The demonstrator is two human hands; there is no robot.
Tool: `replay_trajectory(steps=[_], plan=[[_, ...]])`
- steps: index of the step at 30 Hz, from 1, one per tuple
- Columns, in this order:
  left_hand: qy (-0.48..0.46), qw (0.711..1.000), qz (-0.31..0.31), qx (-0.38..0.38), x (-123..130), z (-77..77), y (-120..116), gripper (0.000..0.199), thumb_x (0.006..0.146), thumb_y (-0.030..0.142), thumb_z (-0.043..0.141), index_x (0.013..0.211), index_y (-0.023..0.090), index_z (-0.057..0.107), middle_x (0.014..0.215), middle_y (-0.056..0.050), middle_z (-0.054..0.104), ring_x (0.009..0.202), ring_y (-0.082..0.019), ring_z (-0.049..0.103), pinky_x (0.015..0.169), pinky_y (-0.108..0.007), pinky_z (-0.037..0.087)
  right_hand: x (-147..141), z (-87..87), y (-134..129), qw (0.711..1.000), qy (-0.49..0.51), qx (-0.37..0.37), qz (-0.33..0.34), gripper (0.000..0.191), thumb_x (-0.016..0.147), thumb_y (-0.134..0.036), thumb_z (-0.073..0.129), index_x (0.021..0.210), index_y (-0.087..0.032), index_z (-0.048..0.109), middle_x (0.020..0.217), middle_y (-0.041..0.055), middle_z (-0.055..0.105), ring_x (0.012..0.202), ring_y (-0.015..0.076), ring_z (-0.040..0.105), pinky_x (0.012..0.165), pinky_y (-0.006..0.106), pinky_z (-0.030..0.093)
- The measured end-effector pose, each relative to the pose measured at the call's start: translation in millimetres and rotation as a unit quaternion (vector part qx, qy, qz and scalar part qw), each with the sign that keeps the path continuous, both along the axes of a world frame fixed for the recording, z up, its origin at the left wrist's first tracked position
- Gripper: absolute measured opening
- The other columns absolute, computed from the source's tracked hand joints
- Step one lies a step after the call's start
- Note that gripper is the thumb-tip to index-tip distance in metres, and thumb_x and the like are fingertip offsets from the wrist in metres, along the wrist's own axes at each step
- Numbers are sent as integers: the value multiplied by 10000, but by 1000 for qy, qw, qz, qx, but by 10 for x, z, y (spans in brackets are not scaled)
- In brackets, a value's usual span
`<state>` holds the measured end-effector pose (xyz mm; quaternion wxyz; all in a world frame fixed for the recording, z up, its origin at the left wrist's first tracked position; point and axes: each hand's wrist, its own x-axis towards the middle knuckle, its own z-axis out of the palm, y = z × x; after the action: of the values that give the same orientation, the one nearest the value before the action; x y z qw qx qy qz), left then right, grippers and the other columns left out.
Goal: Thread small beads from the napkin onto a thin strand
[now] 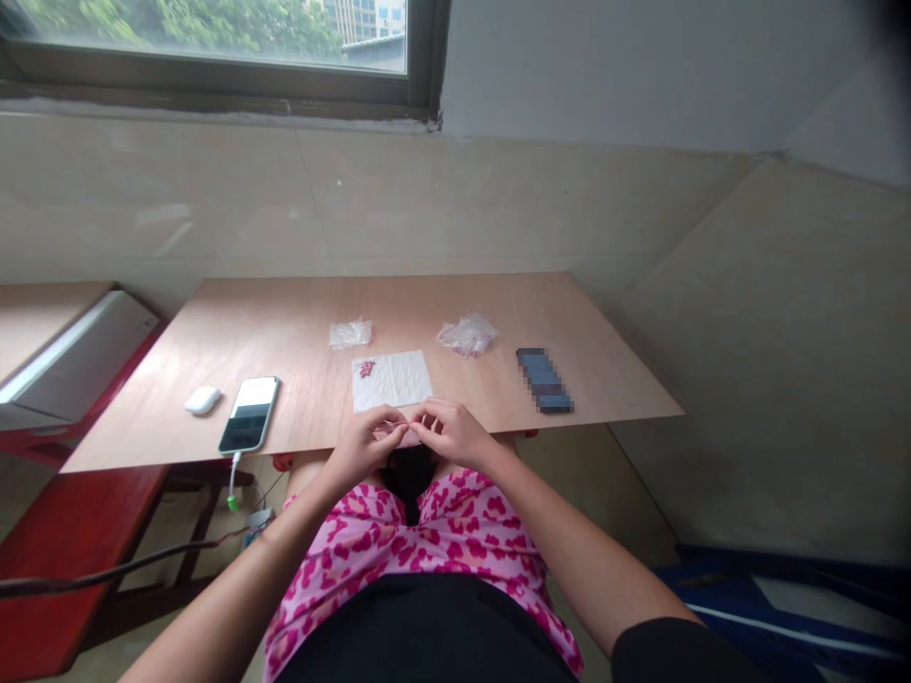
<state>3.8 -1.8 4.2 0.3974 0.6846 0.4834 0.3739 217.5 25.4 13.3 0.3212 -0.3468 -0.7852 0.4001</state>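
My left hand [371, 438] and my right hand [447, 432] meet at the table's front edge, fingertips pinched close together. Between them is something small and thin, too small to make out. Just beyond the hands lies a white paper sheet [395, 381], with a small cluster of dark pink pieces [366, 369] at its upper left. Behind the sheet, a clear plastic packet [350, 333] rests to the left, and a pile of clear plastic bags [466, 334] with pinkish bits lies to the right.
On the wooden table [285, 313], a charging phone [250, 415] and a white case [203, 400] lie at left. A dark pixelated device [545, 380] is at right. A red bench [78, 560] stands at lower left, with a cable [142, 566] crossing it.
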Motion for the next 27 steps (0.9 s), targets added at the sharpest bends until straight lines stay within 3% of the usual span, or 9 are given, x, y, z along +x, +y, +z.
replay_trajectory(steps=[27], plan=[[41, 998, -15, 48, -41, -19, 12, 197, 983, 354, 591, 902, 196, 678, 877, -43, 694, 812, -181, 638, 755, -298, 491, 12, 49, -14, 1000, -18, -10, -11, 70, 946, -200, 653, 880, -186, 673, 857, 11, 658, 714, 129, 630, 643, 218, 498]])
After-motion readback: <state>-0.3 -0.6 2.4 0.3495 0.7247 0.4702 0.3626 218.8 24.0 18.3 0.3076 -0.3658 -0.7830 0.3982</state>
